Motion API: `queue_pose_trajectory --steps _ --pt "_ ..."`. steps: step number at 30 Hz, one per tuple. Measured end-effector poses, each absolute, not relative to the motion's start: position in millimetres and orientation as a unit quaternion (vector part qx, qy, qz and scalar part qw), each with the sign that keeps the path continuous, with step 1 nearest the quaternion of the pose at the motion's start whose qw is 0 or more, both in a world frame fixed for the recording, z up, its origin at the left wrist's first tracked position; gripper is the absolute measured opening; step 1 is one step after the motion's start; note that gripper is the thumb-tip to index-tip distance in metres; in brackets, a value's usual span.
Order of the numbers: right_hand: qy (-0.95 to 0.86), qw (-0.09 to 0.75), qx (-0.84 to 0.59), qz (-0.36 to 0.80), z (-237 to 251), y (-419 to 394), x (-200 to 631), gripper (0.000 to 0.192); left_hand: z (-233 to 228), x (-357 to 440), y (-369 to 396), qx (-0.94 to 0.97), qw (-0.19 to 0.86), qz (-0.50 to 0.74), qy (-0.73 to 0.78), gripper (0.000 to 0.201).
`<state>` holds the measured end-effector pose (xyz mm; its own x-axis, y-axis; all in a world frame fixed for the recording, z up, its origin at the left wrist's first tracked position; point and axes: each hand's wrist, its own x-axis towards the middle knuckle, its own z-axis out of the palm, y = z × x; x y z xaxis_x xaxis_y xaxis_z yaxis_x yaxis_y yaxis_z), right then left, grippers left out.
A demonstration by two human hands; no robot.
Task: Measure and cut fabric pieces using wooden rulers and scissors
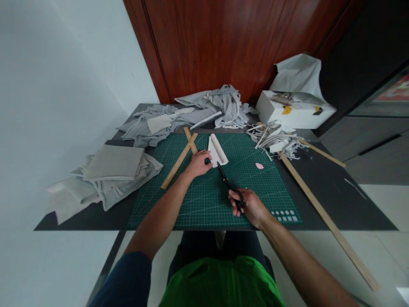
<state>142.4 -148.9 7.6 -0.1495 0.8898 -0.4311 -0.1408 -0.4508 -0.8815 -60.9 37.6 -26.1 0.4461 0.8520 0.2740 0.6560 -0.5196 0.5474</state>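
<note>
My right hand [247, 204] grips the handles of black scissors [226, 179], and their tip lies at the lower edge of a white fabric piece [220, 150]. That piece has one side rolled or folded over. At its lower left corner, my left hand [201, 163] pinches the fabric, with something small and dark showing between the fingers. Both hands are over a green cutting mat [198, 209] with a grid. Two crossed wooden rulers [179, 163] lie just left of my left hand. To the right of the fabric sits a small pink scrap [259, 166].
Folded grey fabric [115, 164] is stacked at left, with crumpled grey cloth [223, 104] along the back. Thin fabric strips [277, 138] pile up at right, near a white box [295, 111]. A long wooden strip [319, 209] reaches past the table's front edge.
</note>
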Motion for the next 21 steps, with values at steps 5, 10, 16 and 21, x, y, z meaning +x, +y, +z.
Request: queue_pose_trajectory --steps 5,10,16,21 --pt "-0.368 0.333 -0.552 0.670 3 -163 146 0.049 -27 -63 40 0.829 0.192 0.277 0.446 0.015" --pt "-0.342 0.330 -0.519 0.710 10 -171 156 0.059 -27 -63 42 0.829 0.196 0.280 0.442 0.016" --pt "-0.323 0.319 -0.511 0.730 18 -169 156 0.059 -27 -64 41 0.833 0.195 0.284 0.434 0.016" --pt "-0.316 0.321 -0.514 0.730 19 -160 153 0.054 -29 -65 41 0.834 0.191 0.293 0.426 0.016"
